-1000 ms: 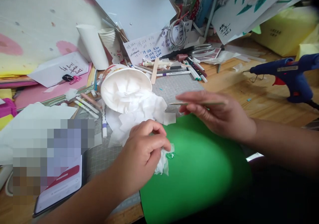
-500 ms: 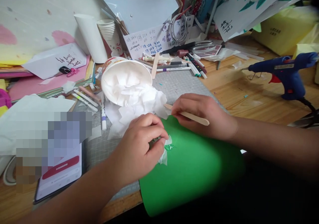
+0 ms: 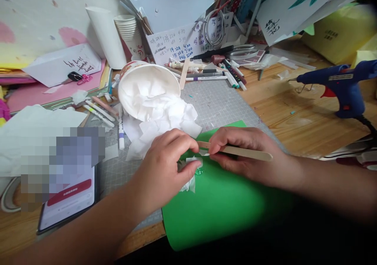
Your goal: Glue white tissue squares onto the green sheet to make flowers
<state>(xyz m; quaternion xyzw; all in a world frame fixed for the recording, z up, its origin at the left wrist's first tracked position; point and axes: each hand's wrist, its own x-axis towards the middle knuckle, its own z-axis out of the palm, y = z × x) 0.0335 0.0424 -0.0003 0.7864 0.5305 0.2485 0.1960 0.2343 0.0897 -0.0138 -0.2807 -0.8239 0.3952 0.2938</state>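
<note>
right hand [image 3: 255,139] pinches stick [image 3: 250,153]; left hand [image 3: 167,163] seems unclenched.

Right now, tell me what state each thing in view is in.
Right hand: closed, gripping
Wooden stick: gripped by the right hand
Left hand: thumb and forefinger apart; grip unclear
Green sheet: spread beneath the hands
Tub: tipped on its side
White paper pieces: loose, partly inside the tub
Glue gun: upright, unheld
Phone: screen lit
Paper cups: nested
</note>
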